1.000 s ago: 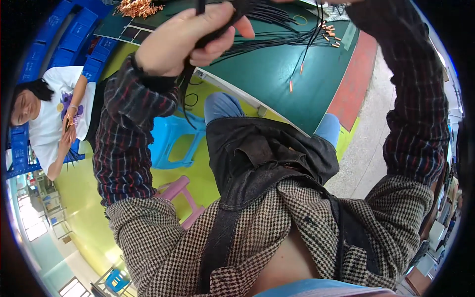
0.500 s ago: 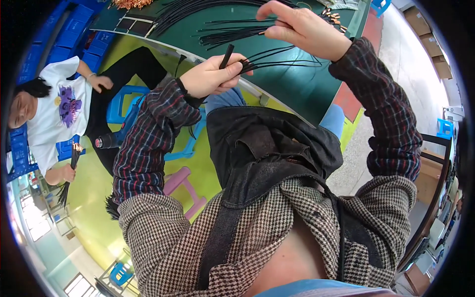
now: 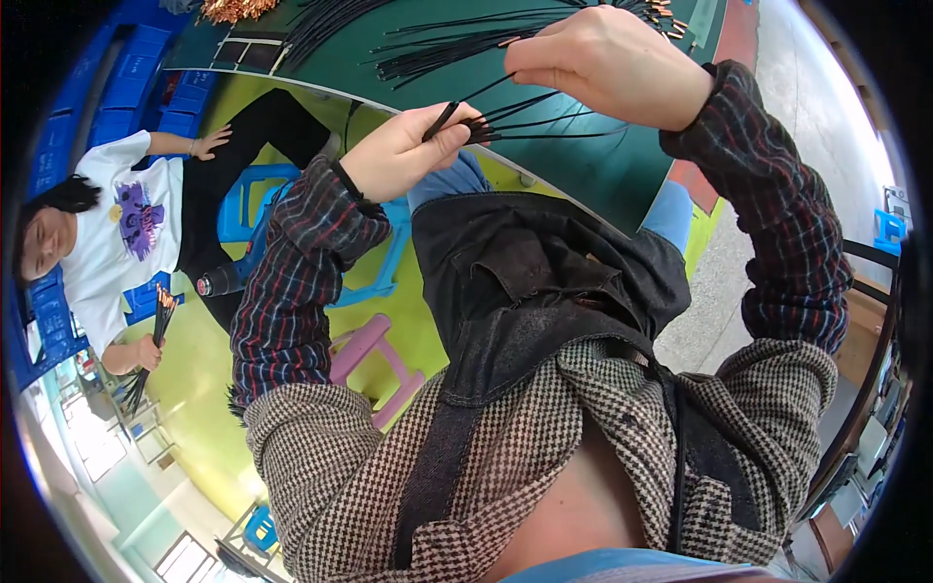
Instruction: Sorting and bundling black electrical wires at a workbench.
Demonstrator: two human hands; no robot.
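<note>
My left hand (image 3: 400,154) is closed around a small bunch of black wires (image 3: 483,129), whose free ends fan out to the right over the green tabletop. A short, thick black tube (image 3: 442,120) sticks up between its thumb and fingers. Up and to the right, my right hand (image 3: 612,66) is closed in a pinch on the end of one thin black wire (image 3: 489,86) that slants toward the left hand. Behind it lies a loose pile of black wires (image 3: 418,65); copper-coloured tips (image 3: 667,21) show at its far right.
The green table (image 3: 583,175) has a pale edge facing me. A pile of copper-coloured pieces (image 3: 238,8) lies at its far left. At left, a seated co-worker (image 3: 131,209) holds wires (image 3: 155,335). Blue stools (image 3: 374,282), a pink stool (image 3: 362,348) and blue bins (image 3: 136,73) stand nearby.
My right hand has moved slightly right and down, and its fingers have closed on a wire end. The left hand keeps its hold, shifted slightly left. The co-worker's free hand has moved to the leg.
</note>
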